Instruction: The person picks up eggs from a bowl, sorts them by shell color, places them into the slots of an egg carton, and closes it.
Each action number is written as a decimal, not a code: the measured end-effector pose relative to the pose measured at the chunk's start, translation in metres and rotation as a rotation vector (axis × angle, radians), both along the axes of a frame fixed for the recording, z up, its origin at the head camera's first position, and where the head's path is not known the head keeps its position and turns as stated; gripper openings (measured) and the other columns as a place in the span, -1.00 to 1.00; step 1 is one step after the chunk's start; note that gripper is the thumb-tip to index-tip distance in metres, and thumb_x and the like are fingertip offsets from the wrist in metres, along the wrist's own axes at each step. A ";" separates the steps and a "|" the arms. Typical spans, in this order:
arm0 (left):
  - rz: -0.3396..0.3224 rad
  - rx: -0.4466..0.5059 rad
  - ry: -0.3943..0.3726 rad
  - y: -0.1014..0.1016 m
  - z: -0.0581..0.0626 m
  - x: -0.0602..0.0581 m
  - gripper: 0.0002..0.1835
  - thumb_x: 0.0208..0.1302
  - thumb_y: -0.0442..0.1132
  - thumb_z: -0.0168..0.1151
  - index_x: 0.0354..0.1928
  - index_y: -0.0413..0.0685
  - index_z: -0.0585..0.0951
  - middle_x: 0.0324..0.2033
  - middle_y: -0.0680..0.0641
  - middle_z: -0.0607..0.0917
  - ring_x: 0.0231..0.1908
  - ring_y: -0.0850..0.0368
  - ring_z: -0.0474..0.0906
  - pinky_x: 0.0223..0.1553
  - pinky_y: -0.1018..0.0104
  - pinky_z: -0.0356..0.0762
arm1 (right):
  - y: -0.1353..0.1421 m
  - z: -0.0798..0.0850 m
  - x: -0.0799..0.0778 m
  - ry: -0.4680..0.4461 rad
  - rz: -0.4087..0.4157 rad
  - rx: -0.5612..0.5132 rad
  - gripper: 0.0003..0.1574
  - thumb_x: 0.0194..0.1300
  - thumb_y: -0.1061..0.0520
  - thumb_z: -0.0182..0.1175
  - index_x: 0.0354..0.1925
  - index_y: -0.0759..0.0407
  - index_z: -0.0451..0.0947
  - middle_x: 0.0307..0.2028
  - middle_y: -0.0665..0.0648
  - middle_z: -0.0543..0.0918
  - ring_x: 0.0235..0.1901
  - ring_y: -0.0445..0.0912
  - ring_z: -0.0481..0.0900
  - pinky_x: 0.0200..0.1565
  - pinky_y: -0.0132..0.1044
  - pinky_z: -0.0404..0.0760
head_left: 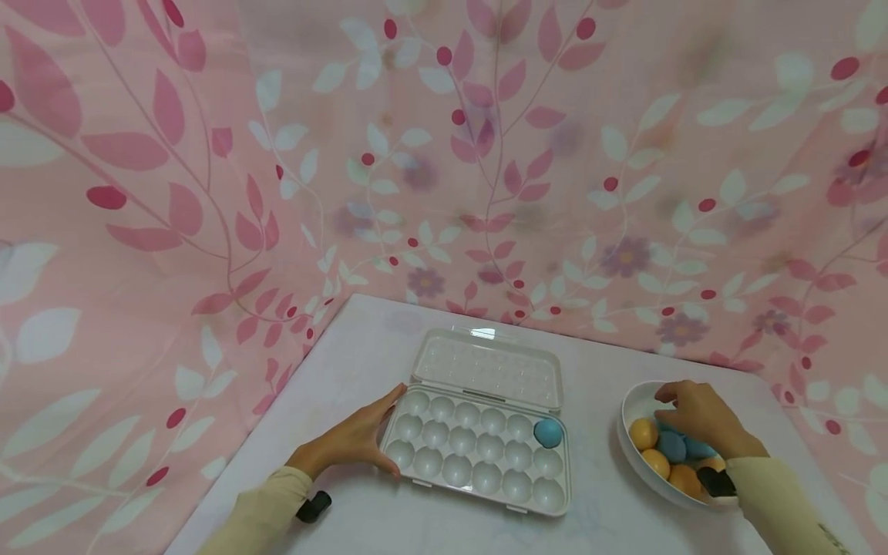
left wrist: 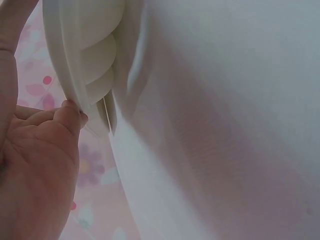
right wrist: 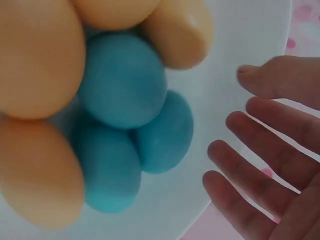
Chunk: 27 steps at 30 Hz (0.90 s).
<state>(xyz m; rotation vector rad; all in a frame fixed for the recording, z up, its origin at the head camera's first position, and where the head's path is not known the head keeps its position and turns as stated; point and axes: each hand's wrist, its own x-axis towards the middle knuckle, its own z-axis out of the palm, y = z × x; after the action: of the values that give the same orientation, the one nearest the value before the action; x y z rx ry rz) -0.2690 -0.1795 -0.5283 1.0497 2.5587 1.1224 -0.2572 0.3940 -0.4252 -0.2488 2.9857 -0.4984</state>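
Note:
A white plastic egg box (head_left: 479, 439) lies with its lid folded back, and one blue egg (head_left: 548, 433) sits in the back right cup. My left hand (head_left: 357, 439) grips the box's left end, thumb at the front corner and fingers at the back one. In the left wrist view its fingertips (left wrist: 75, 112) meet the box rim. Over the white bowl (head_left: 627, 405) hovers my right hand (head_left: 704, 416), fingers spread and nothing between them. Inside the bowl are blue eggs (right wrist: 122, 80) and orange-tan eggs (right wrist: 40, 170), partly hidden by that hand in the head view.
The box's clear-white lid (head_left: 489, 366) lies flat behind it on the white table (head_left: 347, 354). Pink leaf-patterned cloth (head_left: 444, 154) hangs along the back and the sides. The bowl stands to the right of the box, a gap of table between them.

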 end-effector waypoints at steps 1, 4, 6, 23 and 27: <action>0.001 -0.004 0.004 0.000 0.000 0.000 0.55 -0.43 0.17 0.65 0.53 -0.16 -0.17 0.49 -0.28 -0.01 0.44 -0.01 0.04 0.36 0.13 0.11 | 0.003 -0.002 0.000 -0.021 -0.002 0.009 -0.60 0.15 0.12 0.35 -0.11 0.38 0.64 -0.18 0.31 0.69 -0.17 0.22 0.62 -0.11 0.20 0.59; 0.002 -0.011 0.008 -0.001 0.000 0.002 0.56 -0.43 0.19 0.65 0.54 -0.15 -0.18 0.49 -0.27 -0.01 0.45 0.00 0.00 0.38 0.12 0.08 | 0.012 -0.005 -0.001 -0.063 -0.009 0.026 -0.57 0.12 0.11 0.37 -0.11 0.39 0.63 -0.17 0.34 0.68 -0.14 0.25 0.61 -0.08 0.24 0.55; 0.001 -0.016 0.009 -0.001 0.001 0.002 0.56 -0.42 0.20 0.64 0.54 -0.15 -0.18 0.49 -0.27 -0.01 0.45 0.02 -0.01 0.38 0.12 0.07 | 0.014 -0.007 -0.002 -0.088 -0.015 0.031 -0.55 0.11 0.10 0.38 -0.11 0.39 0.63 -0.15 0.32 0.68 -0.13 0.24 0.60 -0.06 0.25 0.53; 0.012 -0.034 -0.016 0.000 0.001 0.000 0.52 -0.40 0.18 0.63 0.52 -0.25 -0.13 0.50 -0.24 -0.01 0.46 0.08 -0.04 0.38 0.07 0.08 | 0.020 -0.025 -0.019 -0.134 -0.049 0.022 -0.52 0.05 0.12 0.40 -0.15 0.45 0.56 -0.27 0.26 0.64 -0.31 0.07 0.52 -0.11 0.20 0.54; 0.013 -0.036 -0.016 0.000 0.002 0.001 0.52 -0.40 0.17 0.64 0.53 -0.20 -0.14 0.50 -0.23 -0.01 0.45 0.06 0.01 0.38 0.08 0.10 | 0.022 -0.035 -0.022 -0.096 -0.037 0.031 -0.64 0.01 0.17 0.37 -0.27 0.40 0.55 -0.37 0.17 0.62 -0.39 0.03 0.48 -0.22 0.07 0.56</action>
<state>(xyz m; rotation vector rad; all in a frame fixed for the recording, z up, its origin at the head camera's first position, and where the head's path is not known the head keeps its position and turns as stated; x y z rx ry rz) -0.2682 -0.1796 -0.5261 1.0135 2.5668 1.0790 -0.2795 0.4159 -0.4598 -0.1631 2.9068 -0.4533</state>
